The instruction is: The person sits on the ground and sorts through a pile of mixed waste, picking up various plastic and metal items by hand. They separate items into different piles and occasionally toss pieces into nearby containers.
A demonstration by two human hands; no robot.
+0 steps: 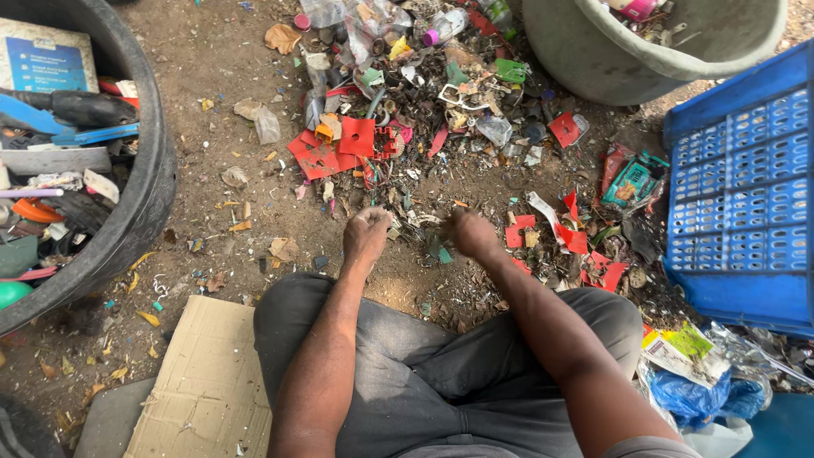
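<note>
I sit cross-legged on dirt ground facing a heap of mixed plastic scrap. My left hand rests knuckles-up on the ground at the near edge of the scrap, fingers curled down into small bits. My right hand is close beside it, also curled over the debris; what either one holds is hidden under the fingers. Red plastic pieces lie just beyond my left hand, and more red fragments lie to the right of my right hand.
A black round tub full of mixed scrap stands at the left. A grey-green basin sits at the top right, a blue plastic crate at the right. Flattened cardboard lies by my left knee. Bags and wrappers lie lower right.
</note>
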